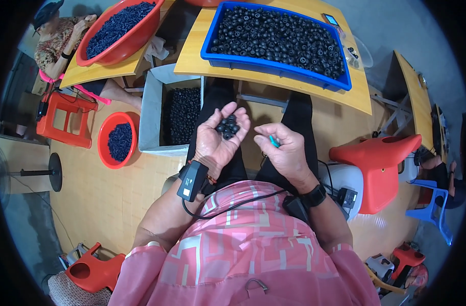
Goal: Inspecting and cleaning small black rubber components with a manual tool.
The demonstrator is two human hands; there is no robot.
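Observation:
My left hand (215,145) is turned palm up and cupped over my lap, cradling several small black ring-like parts (227,127). Just to its right, my right hand (286,150) is closed in a pinch around a small teal-green object (274,141), possibly a tool handle; most of it is hidden by the fingers. The two hands are apart. Beyond them, a blue tray (273,65) heaped with similar black parts (279,38) stands on the wooden table (192,56).
Left of my legs stands a grey box (152,112) of black parts. Further left are a red basin (103,133) and an orange-red stool (67,120). Another red basin (154,23) sits on a table beside a seated person (59,43). A red chair (378,173) is at my right.

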